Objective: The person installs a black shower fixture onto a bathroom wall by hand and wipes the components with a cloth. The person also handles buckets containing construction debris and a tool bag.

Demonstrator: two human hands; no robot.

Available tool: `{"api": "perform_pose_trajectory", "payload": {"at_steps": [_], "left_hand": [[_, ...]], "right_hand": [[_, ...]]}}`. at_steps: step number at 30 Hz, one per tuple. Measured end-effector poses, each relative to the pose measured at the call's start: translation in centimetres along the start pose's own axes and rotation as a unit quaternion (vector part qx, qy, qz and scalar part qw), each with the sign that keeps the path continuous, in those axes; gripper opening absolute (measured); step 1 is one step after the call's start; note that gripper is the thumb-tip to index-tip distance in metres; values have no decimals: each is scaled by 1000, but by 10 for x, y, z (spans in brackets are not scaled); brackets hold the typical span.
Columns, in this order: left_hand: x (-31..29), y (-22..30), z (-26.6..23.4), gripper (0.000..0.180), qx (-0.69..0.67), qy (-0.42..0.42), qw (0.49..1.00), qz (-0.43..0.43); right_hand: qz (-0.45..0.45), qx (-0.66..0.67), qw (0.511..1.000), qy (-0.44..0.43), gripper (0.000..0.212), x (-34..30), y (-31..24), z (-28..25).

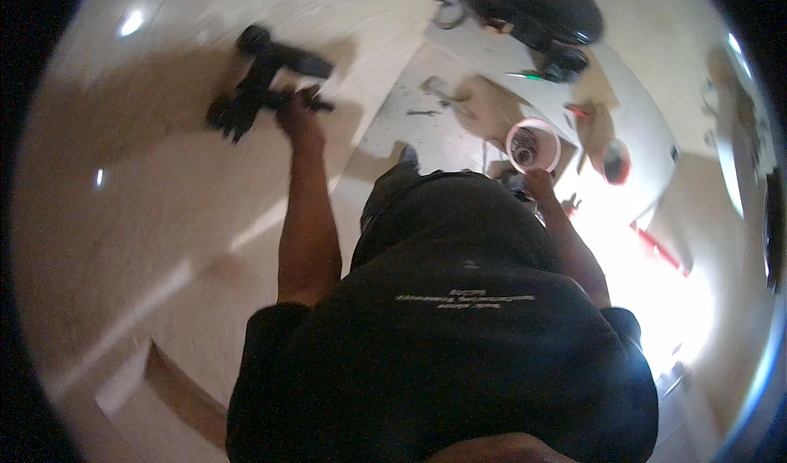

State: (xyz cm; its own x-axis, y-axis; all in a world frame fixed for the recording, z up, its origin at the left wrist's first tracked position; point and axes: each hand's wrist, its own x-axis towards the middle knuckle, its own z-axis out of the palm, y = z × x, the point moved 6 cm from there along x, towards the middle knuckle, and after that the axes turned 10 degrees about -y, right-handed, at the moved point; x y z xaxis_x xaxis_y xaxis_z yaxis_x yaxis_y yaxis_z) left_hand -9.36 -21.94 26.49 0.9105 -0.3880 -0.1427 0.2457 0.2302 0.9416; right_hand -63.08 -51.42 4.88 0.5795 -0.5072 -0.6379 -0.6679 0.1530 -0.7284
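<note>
We see our left hand (303,119) gripping a blurred, dark, branching tool (261,76) in front of a pale wall (147,225). It looks rigid and fairly heavy, likely best held near its middle. Our right hand (539,186) is beside a bucket (548,137); we cannot tell whether it grips anything.

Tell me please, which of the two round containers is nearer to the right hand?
The pale-rimmed container with grey contents is close beside the right hand; the reddish-rimmed container stands farther right.
</note>
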Motion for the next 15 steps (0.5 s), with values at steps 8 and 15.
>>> {"api": "perform_pose_trajectory", "payload": {"at_steps": [8,15], "left_hand": [[0,-48,24,33,-135,-56,974,-173],[-30,-24,29,31,-8,40,975,-217]], "right_hand": [[-81,-226,964,116,18,-32,-2,18],[40,-567,823,0,13,-72,84,62]]}}
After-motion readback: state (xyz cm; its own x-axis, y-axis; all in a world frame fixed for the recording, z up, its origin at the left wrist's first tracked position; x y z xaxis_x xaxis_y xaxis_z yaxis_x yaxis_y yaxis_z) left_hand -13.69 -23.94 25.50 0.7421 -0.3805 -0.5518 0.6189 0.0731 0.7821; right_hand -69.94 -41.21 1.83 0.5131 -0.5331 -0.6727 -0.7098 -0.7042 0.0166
